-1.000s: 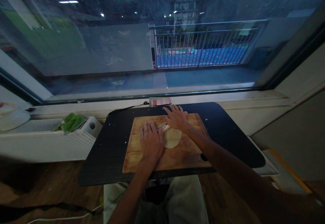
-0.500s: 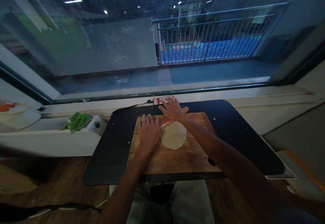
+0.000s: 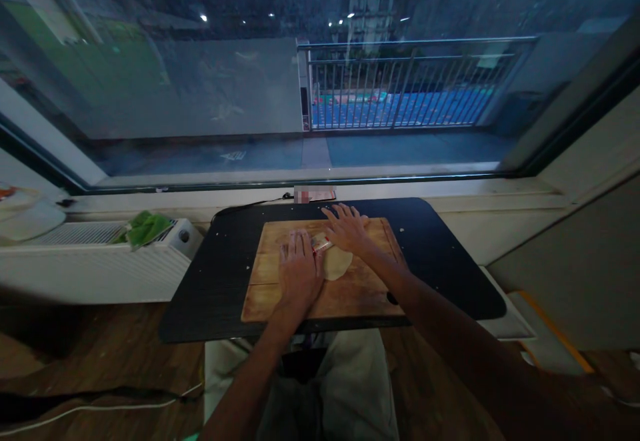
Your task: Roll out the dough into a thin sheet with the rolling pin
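Head view, looking forward and down over a lap (image 3: 345,387) toward a wide window (image 3: 200,94). Shows a wooden board (image 3: 267,294) lying on a black table (image 3: 210,294), long side running left to right. Finds the left hand (image 3: 299,269) spread flat, fingers wide and straight, palm down on the left end of a rolling pin (image 3: 321,245), closing around nothing. Finds the right hand (image 3: 347,227) just beyond and to the right, likewise flat and wide open, fingers fanned toward the far edge of the board, palm pressing the pin's right end. Leaves only a short stretch of the pin visible between the two hands (reddish with a pale band, right end tilted a little farther away). Places a thin round of dough (image 3: 336,264) near the middle of the board, touching the pin on its near side, partly hidden beneath both hands. Notes pale specks (image 3: 219,232) scattered on the table on either side of the board. Picks out, at the far edge of the table, a small flat object (image 3: 315,195), too blurred to identify, with a dark cable (image 3: 250,206) running left from it. Adds a white heater (image 3: 100,264) left of the table with a green cloth (image 3: 143,229) on top, and a metal railing (image 3: 400,87) beyond the glass.
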